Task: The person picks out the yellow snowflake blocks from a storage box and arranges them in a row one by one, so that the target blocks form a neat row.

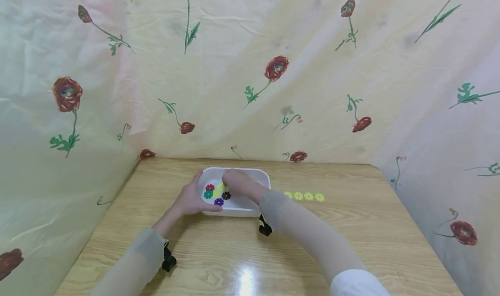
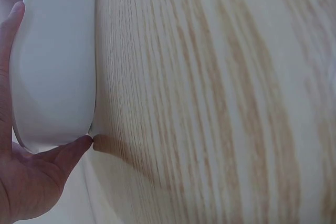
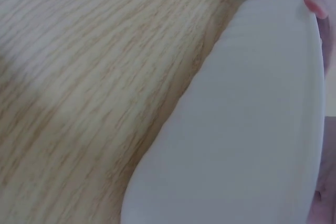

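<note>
Your left hand (image 1: 190,199) grips one box (image 1: 234,212) at its nine o'clock. Inside: one green disc (image 1: 208,194), one red (image 1: 210,187), some half-hidden yellows (image 1: 216,194), one purple (image 1: 218,202), one black (image 1: 226,195). Your right hand (image 1: 241,184) dips in; I can't tell its grip. Outside, at three o'clock, four yellow discs (image 1: 309,196).

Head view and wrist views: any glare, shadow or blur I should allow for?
Head: bright glare on the table near the bottom edge, clear of the white tray; the small coloured pieces inside look slightly soft. Left wrist: a shadow crosses the table from a fingertip of the left hand. Right wrist: dull light, the tray's wall flat grey, the table shaded at the left edge.
</note>
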A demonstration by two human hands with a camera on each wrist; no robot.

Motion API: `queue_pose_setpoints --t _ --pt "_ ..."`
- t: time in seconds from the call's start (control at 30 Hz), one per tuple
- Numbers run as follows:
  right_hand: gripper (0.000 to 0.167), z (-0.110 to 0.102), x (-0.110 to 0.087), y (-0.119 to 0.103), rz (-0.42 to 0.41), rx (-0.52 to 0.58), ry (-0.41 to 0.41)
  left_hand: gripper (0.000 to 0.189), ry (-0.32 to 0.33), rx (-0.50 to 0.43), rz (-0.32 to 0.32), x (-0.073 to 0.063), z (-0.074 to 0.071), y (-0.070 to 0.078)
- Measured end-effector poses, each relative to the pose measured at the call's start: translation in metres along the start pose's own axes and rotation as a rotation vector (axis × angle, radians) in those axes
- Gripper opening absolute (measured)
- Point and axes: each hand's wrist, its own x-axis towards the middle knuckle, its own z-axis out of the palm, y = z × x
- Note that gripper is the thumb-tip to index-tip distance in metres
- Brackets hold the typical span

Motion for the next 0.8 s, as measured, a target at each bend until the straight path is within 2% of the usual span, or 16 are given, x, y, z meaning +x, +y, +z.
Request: queue_pose_setpoints --t 0.13,0.37,0.53,0.8 --pt "0.027 0.0 -0.001 0.0 0.016 0.048 -0.007 0.139 0.0 -0.003 -0.001 -0.001 0.001 0.001" --pt "0.026 -0.004 -0.002 0.0 0.001 0.03 -0.026 0.139 -0.006 -0.005 0.001 -0.002 0.001 0.002" --pt "0.032 -0.019 -0.006 0.001 -0.032 0.018 -0.019 0.139 -0.005 -0.011 0.001 -0.002 0.0 0.002" --pt "0.034 -0.041 -0.016 0.012 -0.067 0.063 0.005 0.137 -0.004 -0.006 -0.007 -0.002 0.0 0.004"
